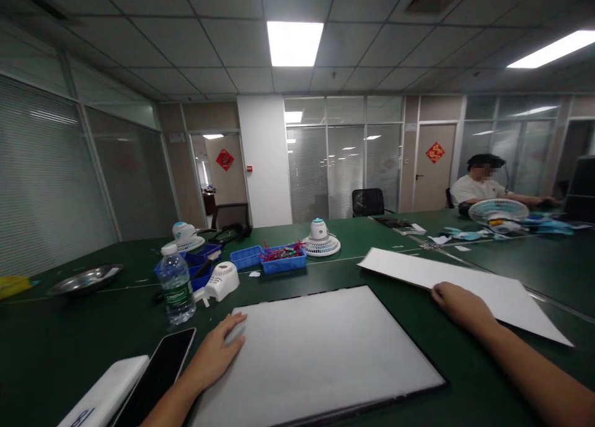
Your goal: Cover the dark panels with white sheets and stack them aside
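Observation:
My left hand lies with its fingers apart on the left edge of a flat white panel with a thin black frame. That panel rests on the green table in front of me. To the right, my right hand is closed on the near edge of a stiff white sheet. The sheet sits slightly tilted, its far left corner reaching just beyond the panel. My right thumb and fingertips are partly hidden behind the back of the hand.
Left of the panel are a phone, a white box, a water bottle and a white plastic housing. Beyond stand a blue tray of wires and a fan part. Another person sits at far right.

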{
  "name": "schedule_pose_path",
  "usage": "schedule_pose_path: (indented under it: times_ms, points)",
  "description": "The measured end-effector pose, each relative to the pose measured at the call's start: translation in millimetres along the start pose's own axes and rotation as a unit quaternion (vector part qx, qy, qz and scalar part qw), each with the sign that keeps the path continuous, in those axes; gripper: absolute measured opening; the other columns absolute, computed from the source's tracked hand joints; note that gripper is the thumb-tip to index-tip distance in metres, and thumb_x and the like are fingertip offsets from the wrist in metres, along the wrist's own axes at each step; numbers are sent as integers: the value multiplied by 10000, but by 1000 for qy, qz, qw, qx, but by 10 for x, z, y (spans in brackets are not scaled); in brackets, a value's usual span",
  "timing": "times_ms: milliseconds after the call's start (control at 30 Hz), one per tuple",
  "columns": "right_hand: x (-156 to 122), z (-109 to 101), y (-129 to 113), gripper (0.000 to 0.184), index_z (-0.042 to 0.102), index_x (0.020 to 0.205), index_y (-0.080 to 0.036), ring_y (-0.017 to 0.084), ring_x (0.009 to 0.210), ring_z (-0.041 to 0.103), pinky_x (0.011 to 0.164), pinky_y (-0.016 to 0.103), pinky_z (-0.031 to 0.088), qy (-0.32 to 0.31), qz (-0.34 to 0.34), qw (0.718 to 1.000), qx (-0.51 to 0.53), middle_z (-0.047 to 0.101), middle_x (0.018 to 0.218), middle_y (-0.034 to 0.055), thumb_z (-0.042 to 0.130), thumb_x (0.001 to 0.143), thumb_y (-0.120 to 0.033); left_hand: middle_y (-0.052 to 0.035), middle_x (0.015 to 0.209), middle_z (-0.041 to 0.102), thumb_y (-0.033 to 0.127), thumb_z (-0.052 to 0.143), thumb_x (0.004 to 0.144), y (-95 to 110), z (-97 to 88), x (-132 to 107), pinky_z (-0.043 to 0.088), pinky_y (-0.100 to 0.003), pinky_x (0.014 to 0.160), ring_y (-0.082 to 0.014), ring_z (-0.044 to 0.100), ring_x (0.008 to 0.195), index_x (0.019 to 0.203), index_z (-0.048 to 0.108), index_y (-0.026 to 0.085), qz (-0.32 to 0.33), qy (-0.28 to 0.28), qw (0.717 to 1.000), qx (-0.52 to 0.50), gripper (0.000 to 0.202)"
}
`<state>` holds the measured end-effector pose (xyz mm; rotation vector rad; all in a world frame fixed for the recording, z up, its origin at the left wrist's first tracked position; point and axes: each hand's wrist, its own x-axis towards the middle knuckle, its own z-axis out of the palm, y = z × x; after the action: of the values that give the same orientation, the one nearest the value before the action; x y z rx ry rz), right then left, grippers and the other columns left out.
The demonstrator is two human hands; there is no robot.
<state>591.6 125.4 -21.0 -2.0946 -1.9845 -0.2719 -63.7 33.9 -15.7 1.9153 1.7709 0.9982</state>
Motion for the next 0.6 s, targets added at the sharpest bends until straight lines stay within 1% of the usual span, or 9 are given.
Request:
schedule_pose_path:
  times_ms: [100, 167, 233, 267, 333, 433, 467, 533, 600]
  points:
    - [-52, -93, -101, 489, 728, 964, -185, 272, 809, 670, 640, 352, 424, 30, -10, 999, -6, 722, 928, 135, 337, 991, -479, -112, 1497, 555, 401, 630, 772, -14, -8, -15, 262, -474, 1237, -300, 416, 1459, 1324, 653, 183, 3, 4, 1000, 8, 593]
    - [-87, -174, -235, 524, 709, 1042, -193, 297, 825, 672, 628, 365, 419, 65, -14, 998, -17, 724, 983, 135, 292, 1003, -507, -128, 1524, 520, 380, 624, 768, -18, -8, -19, 266, -482, 1234, -304, 405, 1465, 1320, 654, 173, -3, 5, 1000, 17, 591]
    - [-153, -266, -468, 509, 685, 1106, -204, 301, 863, 677, 636, 366, 432, 122, -50, 991, -26, 723, 1055, 122, 283, 1015, -501, -138, 1536, 503, 370, 620, 768, -16, -9, -24, 263, -489, 1234, -306, 385, 1476, 1313, 658, 166, -6, 5, 1000, 23, 583]
    - [-207, -311, -628, 470, 681, 1108, -213, 287, 873, 683, 648, 358, 444, 154, -90, 984, -28, 725, 1071, 106, 307, 1020, -484, -140, 1536, 502, 369, 620, 769, -14, -12, -28, 261, -491, 1234, -307, 378, 1480, 1307, 663, 166, -6, 5, 1000, 24, 576]
    - [-366, -391, -1021, 352, 686, 1075, -237, 234, 852, 695, 677, 328, 467, 204, -212, 955, -25, 737, 1042, 65, 380, 1025, -403, -133, 1532, 508, 389, 616, 787, -12, -21, -38, 260, -495, 1233, -306, 378, 1480, 1292, 675, 179, -6, 7, 1000, 22, 549]
    - [-722, -450, -1699, 249, 677, 1050, -256, 174, 735, 688, 653, 291, 470, 209, -391, 896, -20, 738, 897, 16, 434, 1004, -232, -111, 1520, 528, 481, 538, 869, -20, -33, -50, 252, -497, 1235, -293, 389, 1475, 1269, 692, 209, -9, 5, 1000, 13, 508]
    - [-856, -449, -1915, 224, 671, 1020, -257, 172, 689, 677, 626, 290, 464, 199, -421, 885, -21, 724, 836, 1, 456, 987, -205, -108, 1512, 537, 513, 496, 896, -27, -34, -51, 250, -495, 1236, -288, 389, 1475, 1267, 694, 211, -10, 5, 1000, 8, 517]
    - [-1113, -422, -2290, 148, 647, 903, -250, 179, 618, 653, 578, 296, 455, 173, -453, 875, -14, 690, 744, -20, 516, 951, -201, -109, 1501, 550, 551, 442, 924, -45, -30, -49, 251, -490, 1236, -282, 384, 1478, 1273, 689, 205, -10, 7, 1000, -2, 550]
    - [-1324, -387, -2561, 103, 619, 843, -240, 190, 623, 658, 568, 304, 465, 156, -468, 870, 9, 689, 745, -20, 558, 923, -220, -117, 1503, 545, 561, 478, 908, -66, -18, -40, 260, -492, 1233, -290, 379, 1479, 1272, 689, 196, -6, 7, 1000, -9, 557]
